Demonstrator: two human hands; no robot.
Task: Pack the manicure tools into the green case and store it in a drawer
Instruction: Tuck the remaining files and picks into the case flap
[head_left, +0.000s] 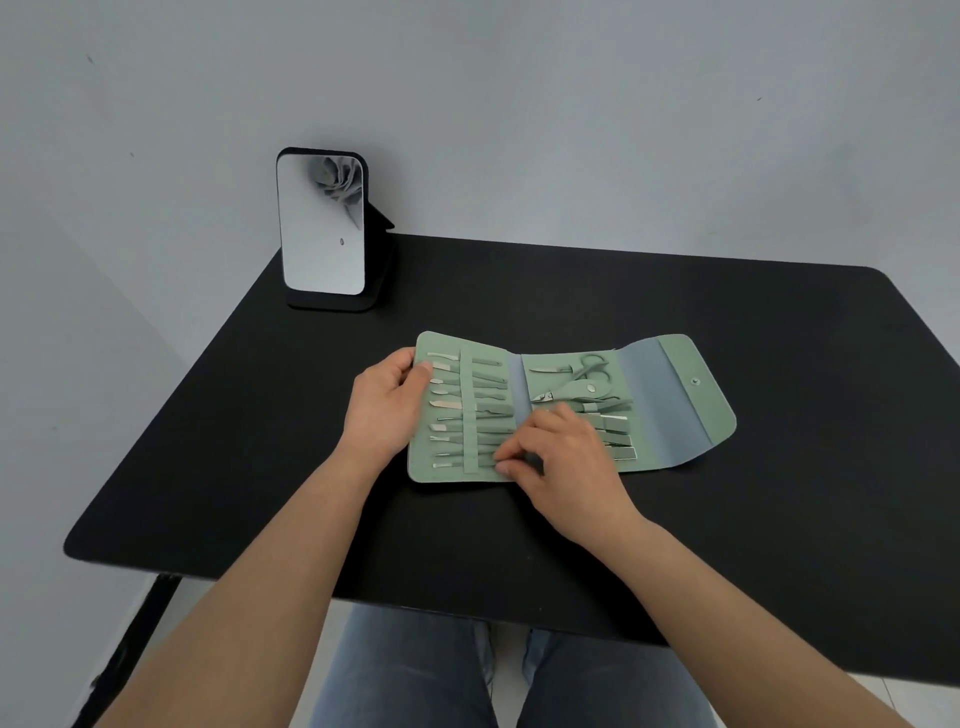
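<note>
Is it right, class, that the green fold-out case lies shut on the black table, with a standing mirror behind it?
No. The head view shows the green fold-out case lying open, tools in their loops, on the black table; the standing mirror is behind it.

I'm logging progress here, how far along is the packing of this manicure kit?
Most slim metal tools sit under the straps of the open green fold-out case. The right hand pinches something dark at its lower middle; the left hand holds its left edge. Folding, snapping shut and storing remain.
</note>
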